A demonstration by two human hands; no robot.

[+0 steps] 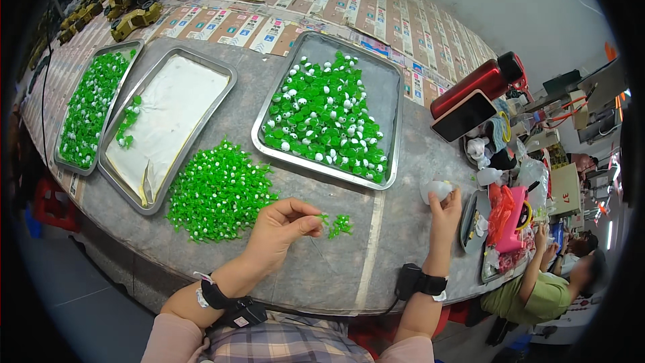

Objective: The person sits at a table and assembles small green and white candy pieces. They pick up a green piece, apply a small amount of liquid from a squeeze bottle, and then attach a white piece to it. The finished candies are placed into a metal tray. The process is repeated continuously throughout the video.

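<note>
My left hand [285, 228] pinches a small green plastic piece [324, 218] between thumb and fingertips. Just beyond it, a few more green pieces [340, 225] lie loose on the grey table cover. To its left spreads a big heap of small green parts with white spots [218, 191]. My right hand [445, 214], off to the right, has its fingers closed round a translucent white rounded bottle [435, 191]; its lower side is hidden by the fingers. Farther back, a metal tray [395, 107] holds green parts with white eyeballs [326, 117].
At left stand a white-lined tray [178, 104] with a few green pieces and a tray full of green parts [94, 107]. A red flask [470, 87], a phone [463, 115], a small dark tray [476, 218] and a pink holder [514, 218] sit right. Another person [541, 296] works beyond.
</note>
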